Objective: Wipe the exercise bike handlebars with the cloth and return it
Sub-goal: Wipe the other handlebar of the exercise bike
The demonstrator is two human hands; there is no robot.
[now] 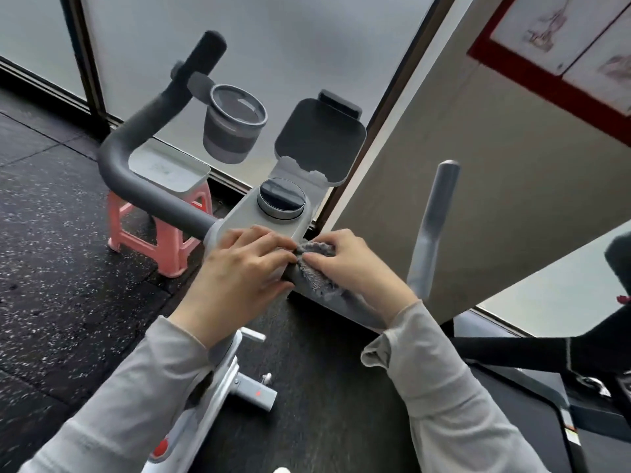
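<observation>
A grey fluffy cloth (316, 276) is wrapped around the right handlebar stub beside the bike's light console (246, 213). My right hand (355, 264) presses on the cloth and grips it against the bar. Resting flat on the console's near edge, my left hand (239, 268) touches the cloth with its fingertips. The dark grey left handlebar (143, 155) curves away up to the left, bare. The right handlebar's upright end (433, 227) rises to the right of my hands.
A round dial (280, 199) tops the console, with a tablet holder (319, 141) and a cup holder (234, 126) behind. A pink stool (153, 237) with a white tray stands left. A beige wall panel and a treadmill (529, 387) lie right.
</observation>
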